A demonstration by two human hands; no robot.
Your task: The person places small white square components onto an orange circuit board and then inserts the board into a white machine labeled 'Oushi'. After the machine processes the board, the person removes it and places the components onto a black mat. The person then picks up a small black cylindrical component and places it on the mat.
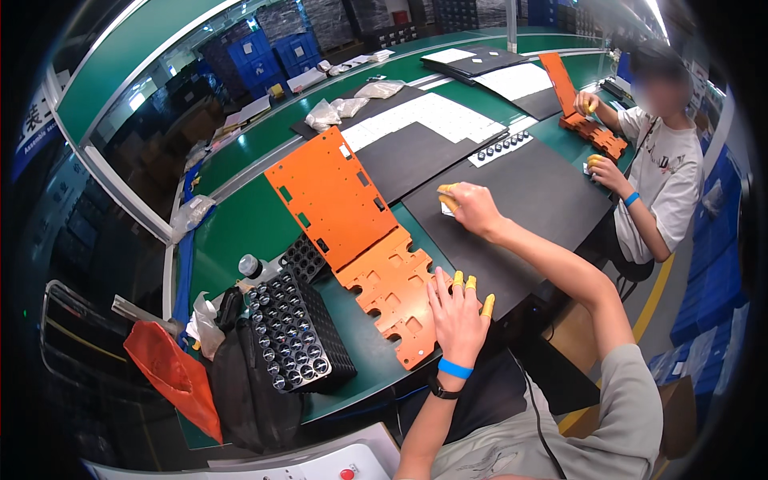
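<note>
My left hand point(459, 318) lies with its fingers stretched out beside the right edge of the lower plate point(392, 300) of a hinged orange fixture. Yellow finger cots cover several of its fingertips, and it holds nothing. The fixture's flat orange lid point(328, 196) stands raised behind that plate, which has notches and recesses. Over the black mat point(512, 232), my right hand point(474, 211) has its cot-covered fingers closed on a small white piece point(446, 209). Most of that piece is hidden by the fingers.
A black rack point(296, 340) of round dark parts stands left of the fixture, near an orange bag point(172, 376). Small round parts point(500, 148) line a white strip at the mat's far edge. At right, a co-worker point(656, 152) handles another orange fixture point(592, 134).
</note>
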